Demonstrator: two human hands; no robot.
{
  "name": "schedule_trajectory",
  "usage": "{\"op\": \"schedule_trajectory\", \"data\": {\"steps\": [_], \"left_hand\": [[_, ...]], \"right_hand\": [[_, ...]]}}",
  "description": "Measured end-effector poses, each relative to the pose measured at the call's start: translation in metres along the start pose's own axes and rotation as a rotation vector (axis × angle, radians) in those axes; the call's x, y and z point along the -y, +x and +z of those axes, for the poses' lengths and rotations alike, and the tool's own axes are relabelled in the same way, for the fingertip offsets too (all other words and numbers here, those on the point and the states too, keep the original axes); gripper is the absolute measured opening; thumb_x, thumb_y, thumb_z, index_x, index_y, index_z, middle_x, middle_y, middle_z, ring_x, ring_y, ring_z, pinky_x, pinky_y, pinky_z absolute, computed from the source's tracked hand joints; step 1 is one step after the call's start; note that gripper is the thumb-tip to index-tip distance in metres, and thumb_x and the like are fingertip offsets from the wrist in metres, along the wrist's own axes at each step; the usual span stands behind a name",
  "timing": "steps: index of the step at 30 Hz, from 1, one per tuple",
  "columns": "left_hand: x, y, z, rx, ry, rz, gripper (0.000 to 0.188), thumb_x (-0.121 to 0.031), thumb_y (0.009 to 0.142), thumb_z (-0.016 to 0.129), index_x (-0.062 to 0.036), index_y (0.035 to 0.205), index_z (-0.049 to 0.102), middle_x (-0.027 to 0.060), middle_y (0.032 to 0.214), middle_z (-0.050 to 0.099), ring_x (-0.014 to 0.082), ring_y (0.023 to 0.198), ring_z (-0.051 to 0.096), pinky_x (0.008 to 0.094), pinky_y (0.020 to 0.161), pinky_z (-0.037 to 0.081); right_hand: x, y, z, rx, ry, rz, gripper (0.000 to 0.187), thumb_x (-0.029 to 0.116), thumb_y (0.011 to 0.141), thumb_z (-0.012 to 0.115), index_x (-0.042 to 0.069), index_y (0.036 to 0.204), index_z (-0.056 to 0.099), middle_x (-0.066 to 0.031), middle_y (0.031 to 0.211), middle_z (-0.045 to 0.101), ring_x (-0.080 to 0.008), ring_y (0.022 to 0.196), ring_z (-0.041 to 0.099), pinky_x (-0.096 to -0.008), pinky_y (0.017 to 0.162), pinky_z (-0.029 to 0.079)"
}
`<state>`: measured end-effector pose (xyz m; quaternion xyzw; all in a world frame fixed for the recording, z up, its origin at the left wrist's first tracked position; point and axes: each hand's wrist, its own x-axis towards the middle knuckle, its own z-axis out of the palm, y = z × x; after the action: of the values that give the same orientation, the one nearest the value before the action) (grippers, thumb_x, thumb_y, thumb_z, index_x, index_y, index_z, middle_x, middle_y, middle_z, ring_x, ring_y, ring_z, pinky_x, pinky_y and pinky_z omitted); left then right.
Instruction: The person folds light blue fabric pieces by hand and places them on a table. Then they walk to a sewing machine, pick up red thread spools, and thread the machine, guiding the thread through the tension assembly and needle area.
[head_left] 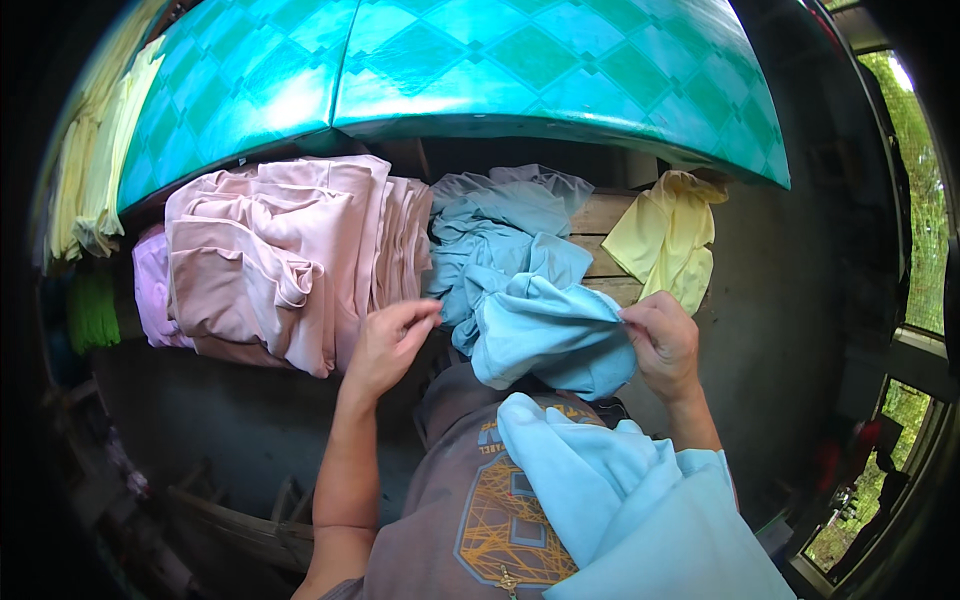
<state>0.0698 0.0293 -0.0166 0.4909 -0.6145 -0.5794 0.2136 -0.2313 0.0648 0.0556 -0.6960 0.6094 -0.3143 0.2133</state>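
Between finger and thumb, my right hand (662, 345) pinches the edge of a light blue cloth (550, 325). This cloth is bunched up in front of my body, at the near side of a heap of darker blue fabric (500, 225). My left hand (392, 345) is at the left of the heap, with its fingers curled together close to the fabric's edge. Whether anything thin is between those fingertips cannot be made out. Another light blue cloth (650, 510) drapes over my right arm and the front of my shirt.
A thick stack of pink fabric (270, 260) stands left of the blue heap, with lilac cloth (158, 290) beside it. Yellow cloth (672, 232) lies to the right on wooden slats (603, 215). A shiny turquoise patterned surface (500, 60) spans the far side. Pale yellow cloths (100, 150) hang far left.
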Motion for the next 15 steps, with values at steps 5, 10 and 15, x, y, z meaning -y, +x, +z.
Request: {"op": "schedule_trajectory", "data": {"steps": [5, 10, 15], "left_hand": [[-0.064, 0.045, 0.055, -0.091, 0.011, 0.515, 0.022, -0.007, 0.070, 0.059, -0.0017, 0.092, 0.056, 0.0093, 0.088, 0.057, 0.0234, 0.083, 0.053, 0.0303, 0.077, 0.040], [-0.064, 0.060, 0.081, 0.087, -0.031, 0.659, 0.017, 0.002, 0.058, 0.061, -0.0031, 0.071, 0.051, 0.0070, 0.069, 0.053, 0.0256, 0.065, 0.052, 0.0318, 0.061, 0.042], [-0.060, 0.044, 0.080, -0.089, 0.087, 0.860, 0.020, 0.005, 0.056, 0.061, -0.0041, 0.070, 0.051, 0.0072, 0.069, 0.051, 0.0228, 0.061, 0.051, 0.0304, 0.053, 0.041]], "right_hand": [[0.014, 0.002, 0.002, 0.069, -0.013, -0.104, 0.021, -0.008, 0.056, 0.062, 0.005, 0.073, 0.058, -0.0063, 0.066, 0.049, -0.0203, 0.057, 0.050, -0.0285, 0.048, 0.040], [0.014, -0.008, -0.005, 0.061, -0.030, -0.111, 0.022, -0.009, 0.055, 0.060, 0.004, 0.072, 0.056, -0.0074, 0.067, 0.050, -0.0217, 0.059, 0.050, -0.0294, 0.050, 0.040], [-0.001, -0.023, 0.002, 0.041, -0.006, 0.045, 0.022, -0.010, 0.054, 0.058, 0.003, 0.072, 0.053, -0.0090, 0.069, 0.050, -0.0245, 0.062, 0.051, -0.0308, 0.055, 0.042]]}}
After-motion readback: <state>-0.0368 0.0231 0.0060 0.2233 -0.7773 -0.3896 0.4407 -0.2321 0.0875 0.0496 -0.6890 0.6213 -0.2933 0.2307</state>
